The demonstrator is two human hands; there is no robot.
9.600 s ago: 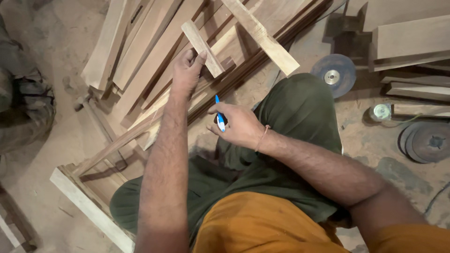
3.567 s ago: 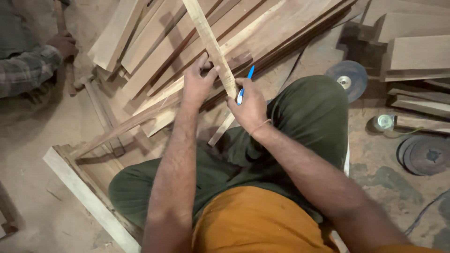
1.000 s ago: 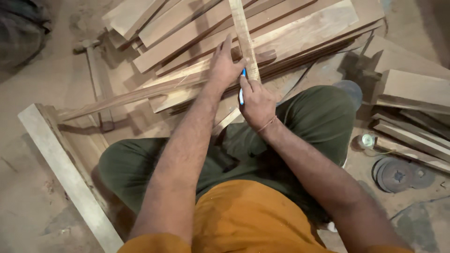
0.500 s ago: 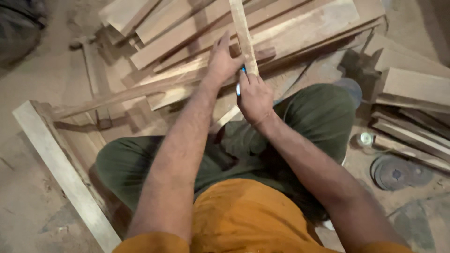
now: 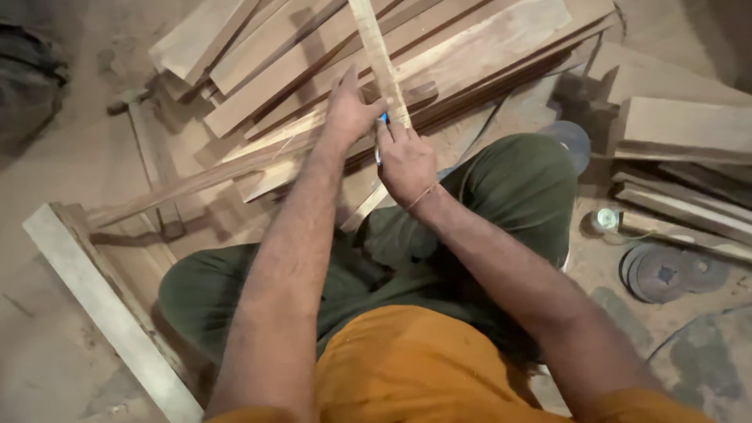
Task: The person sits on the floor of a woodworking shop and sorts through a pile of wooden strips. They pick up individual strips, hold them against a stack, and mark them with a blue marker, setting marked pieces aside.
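I sit cross-legged on a dusty floor in green trousers and an orange shirt. My left hand presses on a narrow pale wooden strip that runs up and away across a heap of boards. My right hand is closed around a blue pen, whose tip rests at the strip's lower end, right beside my left fingers. The two hands nearly touch. Most of the pen is hidden inside my right fist.
A heap of wooden planks lies ahead. A wooden frame rests on the floor at left. More boards, dark round discs and a small round tin lie at right. A dark bundle sits far left.
Over the last second my view has shifted slightly; both hands stay on the strip, with the pen hand edging closer to the left fingers. Earlier, the strip was lifted and turned upright.
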